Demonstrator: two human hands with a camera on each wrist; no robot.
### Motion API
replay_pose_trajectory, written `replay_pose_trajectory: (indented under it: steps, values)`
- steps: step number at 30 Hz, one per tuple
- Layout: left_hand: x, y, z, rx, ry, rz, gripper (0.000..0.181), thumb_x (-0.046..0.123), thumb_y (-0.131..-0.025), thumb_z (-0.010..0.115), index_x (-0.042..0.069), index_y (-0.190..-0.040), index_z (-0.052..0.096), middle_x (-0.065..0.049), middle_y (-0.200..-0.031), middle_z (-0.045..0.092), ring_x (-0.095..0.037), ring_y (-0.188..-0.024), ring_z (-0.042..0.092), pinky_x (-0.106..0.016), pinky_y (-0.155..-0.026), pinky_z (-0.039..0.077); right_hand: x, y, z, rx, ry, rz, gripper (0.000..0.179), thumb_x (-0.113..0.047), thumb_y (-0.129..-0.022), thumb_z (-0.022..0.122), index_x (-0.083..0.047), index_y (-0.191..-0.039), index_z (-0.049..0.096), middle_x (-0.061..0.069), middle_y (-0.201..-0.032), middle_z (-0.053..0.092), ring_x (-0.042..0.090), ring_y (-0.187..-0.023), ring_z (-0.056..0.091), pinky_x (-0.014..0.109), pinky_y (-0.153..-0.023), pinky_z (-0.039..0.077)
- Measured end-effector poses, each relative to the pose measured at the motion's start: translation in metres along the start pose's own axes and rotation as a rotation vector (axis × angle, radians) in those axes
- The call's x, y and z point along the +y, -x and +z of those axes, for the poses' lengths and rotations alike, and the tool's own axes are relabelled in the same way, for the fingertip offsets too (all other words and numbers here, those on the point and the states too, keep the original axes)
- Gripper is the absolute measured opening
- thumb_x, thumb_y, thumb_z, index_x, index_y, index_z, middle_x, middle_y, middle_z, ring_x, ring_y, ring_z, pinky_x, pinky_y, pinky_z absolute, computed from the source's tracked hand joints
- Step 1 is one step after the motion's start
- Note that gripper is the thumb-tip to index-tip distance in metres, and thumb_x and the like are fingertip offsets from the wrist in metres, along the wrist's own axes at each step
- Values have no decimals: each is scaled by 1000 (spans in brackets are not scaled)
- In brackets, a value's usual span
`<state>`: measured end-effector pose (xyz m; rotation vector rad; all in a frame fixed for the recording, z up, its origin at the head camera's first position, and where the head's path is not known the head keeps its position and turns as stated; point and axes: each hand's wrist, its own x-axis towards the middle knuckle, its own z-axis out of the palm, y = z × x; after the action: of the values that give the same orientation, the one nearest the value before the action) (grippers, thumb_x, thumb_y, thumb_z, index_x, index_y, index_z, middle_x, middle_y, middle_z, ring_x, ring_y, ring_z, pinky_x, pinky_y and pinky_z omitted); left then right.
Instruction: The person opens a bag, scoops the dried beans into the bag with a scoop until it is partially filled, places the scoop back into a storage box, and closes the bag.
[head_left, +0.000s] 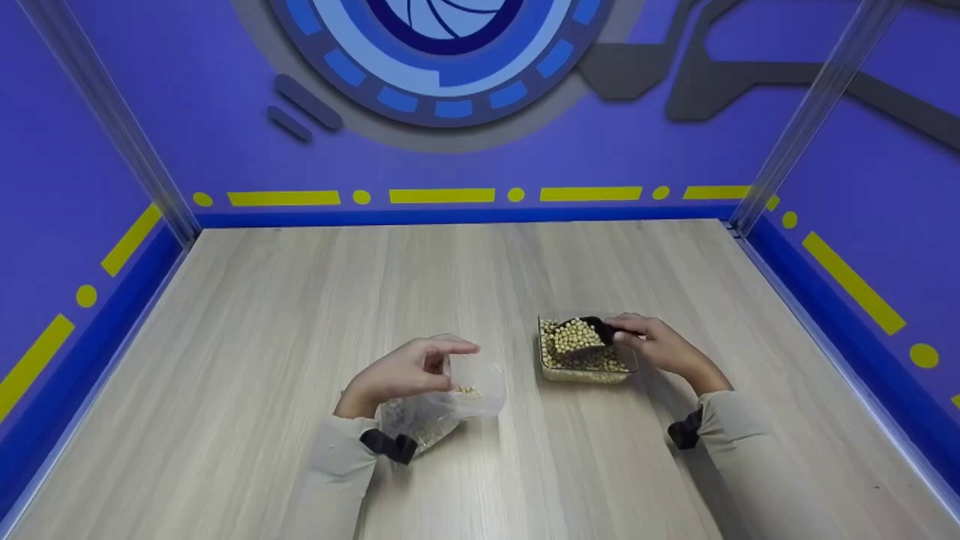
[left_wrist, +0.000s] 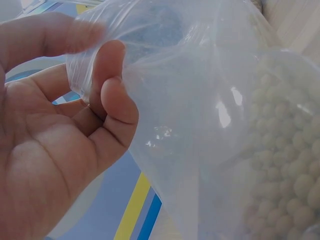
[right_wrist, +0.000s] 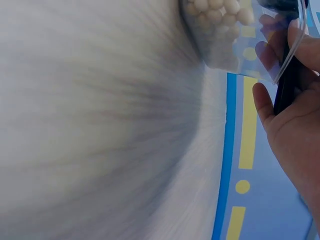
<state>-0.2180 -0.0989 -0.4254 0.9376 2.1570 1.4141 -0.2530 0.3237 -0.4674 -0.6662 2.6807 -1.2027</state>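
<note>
My left hand [head_left: 409, 369] pinches the rim of a clear plastic bag [head_left: 427, 421] and holds its mouth spread. Through the bag's side, in the left wrist view, a mass of pale round soybeans [left_wrist: 287, 185] shows in its lower part. To the right, my right hand [head_left: 666, 349] grips the handle of a black scoop [head_left: 600, 328]. Heaped with soybeans, the scoop is over a clear rectangular container [head_left: 589, 376], which holds more of them. In the right wrist view the container's clear wall [right_wrist: 255, 60] partly covers my fingers around the black handle [right_wrist: 286, 90].
The pale wood-grain table [head_left: 300, 300] spreads out around the bag and container. Blue panels with yellow markings [head_left: 442, 196] close it off at the back and both sides, with metal posts [head_left: 814, 112] at the back corners. Black straps [head_left: 388, 445] circle both wrists.
</note>
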Motion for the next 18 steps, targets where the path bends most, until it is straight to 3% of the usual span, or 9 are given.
replay_pose_trajectory:
  steps: [13, 18]
  values:
    - [-1, 0, -1, -9, -15, 5, 54, -1, -83, 60, 0, -136, 52, -18, -136, 51, -7, -70, 43, -19, -64, 41, 2, 0, 1, 46, -9, -12, 40, -15, -99, 49, 6, -133, 52, 28, -136, 50, 46, -127, 44, 54, -101, 40]
    - [-1, 1, -1, -4, -28, 4, 53, 1, -83, 61, 1, -136, 53, -16, -136, 52, -7, -70, 44, -20, -65, 41, -2, -1, -2, 66, -12, -21, 39, -15, -99, 50, 4, -132, 55, 25, -133, 54, 42, -124, 49, 33, -99, 46]
